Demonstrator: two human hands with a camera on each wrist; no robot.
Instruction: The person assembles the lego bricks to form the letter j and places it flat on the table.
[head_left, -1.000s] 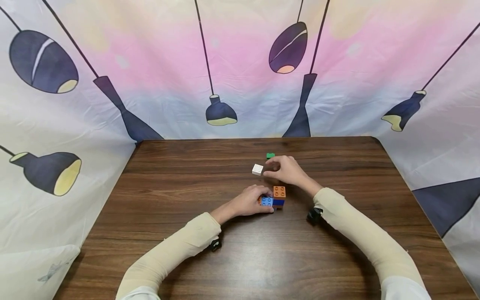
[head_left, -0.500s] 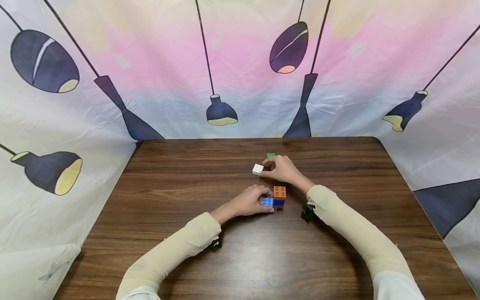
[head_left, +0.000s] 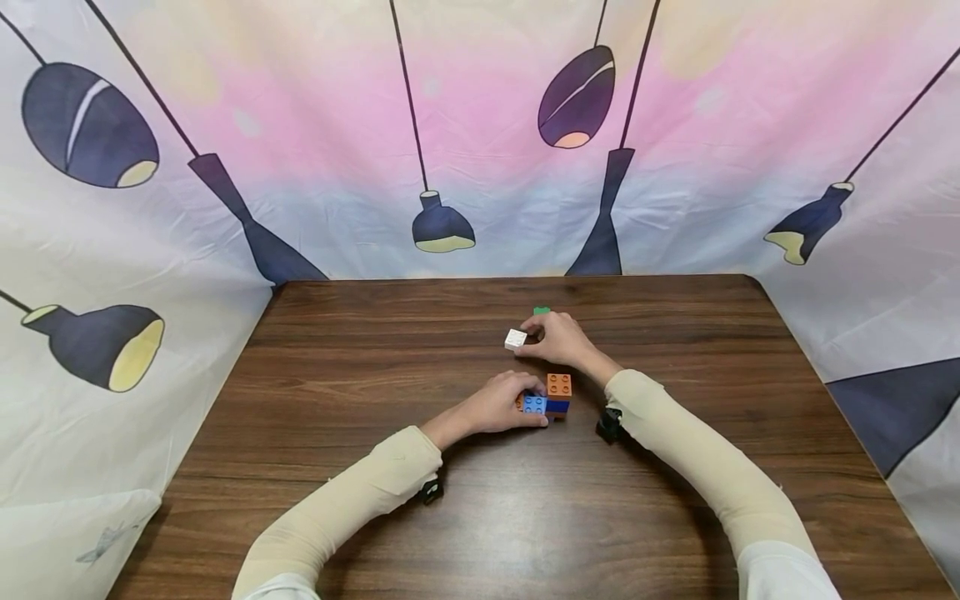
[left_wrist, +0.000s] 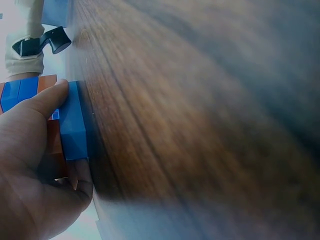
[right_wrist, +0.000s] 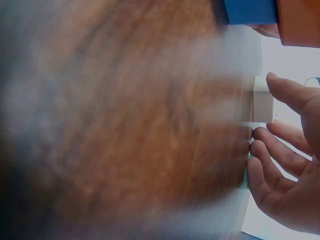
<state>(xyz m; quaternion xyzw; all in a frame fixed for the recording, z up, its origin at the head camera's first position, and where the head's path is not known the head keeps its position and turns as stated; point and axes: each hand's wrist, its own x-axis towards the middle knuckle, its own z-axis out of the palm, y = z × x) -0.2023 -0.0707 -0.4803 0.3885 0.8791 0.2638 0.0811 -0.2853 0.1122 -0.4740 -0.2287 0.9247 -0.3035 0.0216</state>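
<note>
The person's right grip [head_left: 561, 340] has moved leftward since a second ago, when it was apart from the white block [head_left: 515, 338]; its thumb and index finger now stand either side of it, though whether they pinch it cannot be told. The white block lies where it did, midway between the left and right edges of the counter [head_left: 360, 358]. Beyond the right grip, toward the far edge, the green block [head_left: 541, 310] is now partly covered by that grip.

The left grip [head_left: 501, 402], unmoved, grasps a light-blue block [head_left: 534, 404] with thumb and fingers. Right of it is an orange block [head_left: 558, 383] with four round studs, above a dark-blue block [head_left: 557, 407]. These blocks are smooth, hard-edged and plastic-looking. The counter has a dark brown, streaked wood grain; cream fabric sleeves [head_left: 367, 475] cover the forearms, and a wrinkled cloth backdrop [head_left: 495, 167] carries printed lamps.
</note>
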